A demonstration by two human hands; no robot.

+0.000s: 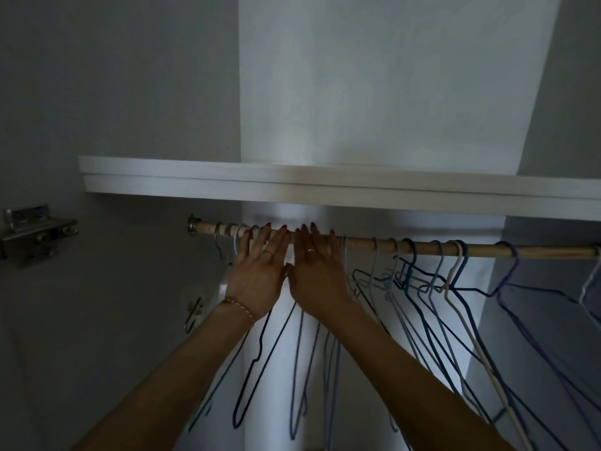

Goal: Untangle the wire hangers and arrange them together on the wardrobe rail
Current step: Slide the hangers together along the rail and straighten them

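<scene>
Hangers (419,288) are hung along the wooden rail (357,244), many crossed in a knot on the right. Both hands are held flat with straight fingers against the rail, so nothing is grasped. The left hand (260,271) and the right hand (317,271) are side by side. Hooks should be slid gently, one at a time, so wires are not caught. The tangled bunch is just beside the right hand.

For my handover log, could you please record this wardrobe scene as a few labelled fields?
rail: wooden rail under a white shelf
left hand: left hand, fingers straight, on the rail
right hand: right hand, fingers straight, on the rail
hangers: wire hangers spread along the rail, several crossing right of the hands
</scene>
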